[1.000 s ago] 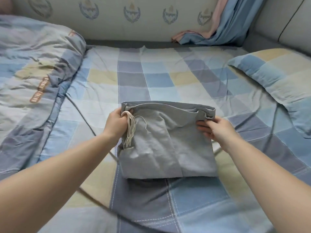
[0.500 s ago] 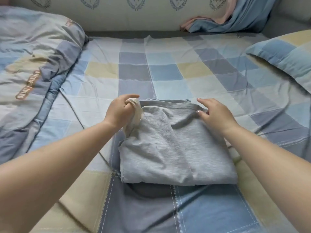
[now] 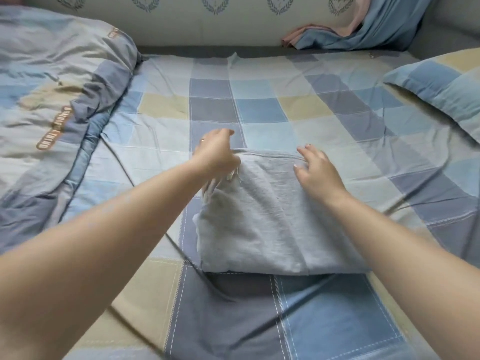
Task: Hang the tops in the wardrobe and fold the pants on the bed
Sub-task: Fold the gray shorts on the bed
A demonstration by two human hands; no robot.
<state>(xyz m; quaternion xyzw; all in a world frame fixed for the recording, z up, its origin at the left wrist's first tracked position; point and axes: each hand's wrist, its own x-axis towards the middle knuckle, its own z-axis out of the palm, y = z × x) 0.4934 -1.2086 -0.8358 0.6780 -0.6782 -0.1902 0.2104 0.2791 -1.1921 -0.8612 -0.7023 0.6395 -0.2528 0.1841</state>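
Grey pants (image 3: 272,224) lie folded into a rough square on the checked bed sheet (image 3: 259,113). My left hand (image 3: 217,154) is at their far left corner, blurred by motion. Its fingers curl down around the white drawstring (image 3: 230,175), which pokes out under them. My right hand (image 3: 318,175) rests flat on the far right part of the folded pants, fingers spread. No tops or wardrobe are in view.
A bunched quilt (image 3: 52,87) fills the left side of the bed and a checked pillow (image 3: 441,87) lies at the right. Blue and pink cloth (image 3: 363,29) is heaped against the headboard. A thin dark cable (image 3: 124,167) runs across the sheet left of the pants.
My left hand has pushed the bunched drawstring down against the pants' far left corner. My right hand slid from the waistband edge onto the top of the fold. The view tilted nearer.
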